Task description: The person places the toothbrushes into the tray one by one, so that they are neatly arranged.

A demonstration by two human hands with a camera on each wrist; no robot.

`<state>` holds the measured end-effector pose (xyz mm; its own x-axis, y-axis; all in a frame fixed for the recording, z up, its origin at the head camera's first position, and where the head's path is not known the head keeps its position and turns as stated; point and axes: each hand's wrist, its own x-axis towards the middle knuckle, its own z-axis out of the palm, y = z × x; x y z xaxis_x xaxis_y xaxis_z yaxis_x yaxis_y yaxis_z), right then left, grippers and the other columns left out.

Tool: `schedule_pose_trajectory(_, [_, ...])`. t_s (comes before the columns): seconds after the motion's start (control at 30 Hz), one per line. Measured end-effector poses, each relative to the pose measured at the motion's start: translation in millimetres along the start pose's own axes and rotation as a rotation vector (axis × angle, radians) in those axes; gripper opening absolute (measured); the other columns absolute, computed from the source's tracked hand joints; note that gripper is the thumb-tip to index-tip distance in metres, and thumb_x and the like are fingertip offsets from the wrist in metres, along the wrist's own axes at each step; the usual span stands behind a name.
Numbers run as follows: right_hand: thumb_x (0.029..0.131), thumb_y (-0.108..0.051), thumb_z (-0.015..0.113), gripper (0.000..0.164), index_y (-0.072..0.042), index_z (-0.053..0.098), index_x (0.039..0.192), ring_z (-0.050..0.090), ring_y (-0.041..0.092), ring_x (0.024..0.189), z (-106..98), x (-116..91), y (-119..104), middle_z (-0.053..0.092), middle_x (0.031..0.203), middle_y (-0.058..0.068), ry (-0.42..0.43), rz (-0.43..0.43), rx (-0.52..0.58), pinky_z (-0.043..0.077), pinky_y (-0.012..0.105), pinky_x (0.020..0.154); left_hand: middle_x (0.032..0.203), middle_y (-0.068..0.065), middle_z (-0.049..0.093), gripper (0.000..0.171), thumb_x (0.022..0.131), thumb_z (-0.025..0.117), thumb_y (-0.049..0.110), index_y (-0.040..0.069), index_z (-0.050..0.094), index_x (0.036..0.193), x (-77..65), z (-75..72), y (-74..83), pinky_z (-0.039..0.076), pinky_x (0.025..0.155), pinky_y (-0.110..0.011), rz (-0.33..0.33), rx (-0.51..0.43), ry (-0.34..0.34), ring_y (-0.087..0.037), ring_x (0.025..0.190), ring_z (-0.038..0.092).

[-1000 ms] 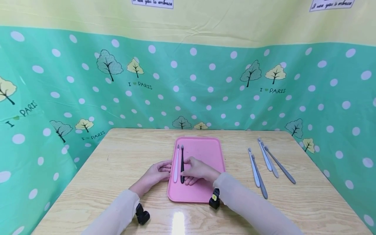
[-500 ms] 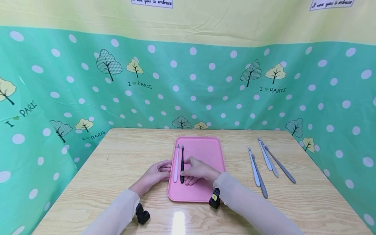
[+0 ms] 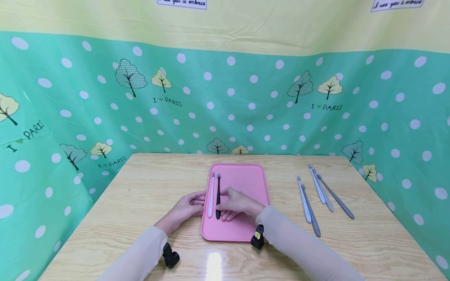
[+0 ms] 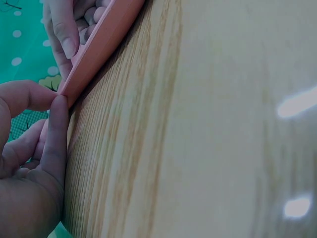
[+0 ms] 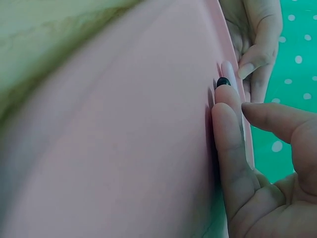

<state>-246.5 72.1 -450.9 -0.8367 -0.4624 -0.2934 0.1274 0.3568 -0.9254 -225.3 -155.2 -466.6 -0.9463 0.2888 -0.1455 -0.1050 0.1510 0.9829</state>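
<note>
The right hand (image 3: 239,203) pinched the black toothbrush (image 3: 218,191), beside the pale toothbrush (image 3: 211,199) near the left edge of the pink tray (image 3: 247,177). The left hand (image 3: 190,205) pinched that edge.

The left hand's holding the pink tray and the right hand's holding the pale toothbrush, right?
Not quite: the right hand holds the black toothbrush, not the pale toothbrush; the head view shows it. The left hand holds the pink tray.

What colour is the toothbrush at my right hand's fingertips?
The toothbrush is black; the head view shows it best.
</note>
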Motion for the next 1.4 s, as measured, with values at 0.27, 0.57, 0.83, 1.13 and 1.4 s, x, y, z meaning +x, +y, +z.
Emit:
schedule_pose_trajectory(0.27, [0.090, -0.013, 0.074, 0.073, 0.006, 0.032, 0.147, 0.069, 0.023, 0.060, -3, -3, -1, 0.070, 0.080, 0.021, -0.009, 0.004, -0.003, 0.063, 0.034, 0.054, 0.128, -0.020, 0.056, 0.063, 0.090, 0.068, -0.001, -0.003, 0.043, 0.148, 1.2, 0.3, -0.8, 0.058, 0.092, -0.033, -0.002, 0.013, -0.002, -0.026, 0.112, 0.060])
schedule_pose_trajectory(0.57, [0.088, -0.012, 0.074, 0.074, 0.007, 0.032, 0.146, 0.070, 0.024, 0.063, -10, -7, 1, 0.071, 0.086, 0.020, -0.036, 0.008, 0.030, 0.064, 0.034, 0.057, 0.128, -0.020, 0.056, 0.063, 0.089, 0.068, -0.003, -0.002, 0.045, 0.147, 0.6, 1.2, -0.3, 0.059, 0.091, -0.033, -0.013, 0.002, 0.021, -0.026, 0.111, 0.060])
schedule_pose_trajectory(0.83, [0.090, -0.015, 0.073, 0.072, 0.007, 0.034, 0.146, 0.070, 0.024, 0.064, -19, -12, 6, 0.070, 0.087, 0.019, -0.039, 0.002, 0.002, 0.064, 0.036, 0.058, 0.126, -0.018, 0.057, 0.062, 0.088, 0.067, -0.004, -0.001, 0.047, 0.146, 1.0, 2.5, 0.6, 0.060, 0.090, -0.035, -0.020, -0.002, 0.034, -0.024, 0.109, 0.061])
schedule_pose_trajectory(1.13, [0.091, -0.017, 0.072, 0.064, 0.005, 0.039, 0.142, 0.071, 0.026, 0.067, -28, -23, 8, 0.071, 0.088, 0.017, -0.054, -0.006, -0.016, 0.064, 0.037, 0.059, 0.124, -0.016, 0.057, 0.063, 0.086, 0.067, -0.004, -0.001, 0.048, 0.146, 1.5, 3.0, -0.9, 0.061, 0.088, -0.035, -0.026, -0.006, 0.044, -0.023, 0.106, 0.061])
schedule_pose_trajectory(1.4, [0.093, -0.016, 0.069, 0.060, 0.007, 0.041, 0.141, 0.071, 0.025, 0.067, -36, -35, 8, 0.070, 0.087, 0.017, -0.058, -0.030, -0.031, 0.064, 0.037, 0.059, 0.125, -0.017, 0.057, 0.064, 0.085, 0.066, -0.004, -0.004, 0.045, 0.146, 1.0, 3.3, -0.8, 0.060, 0.089, -0.036, -0.012, -0.012, 0.030, -0.024, 0.106, 0.061])
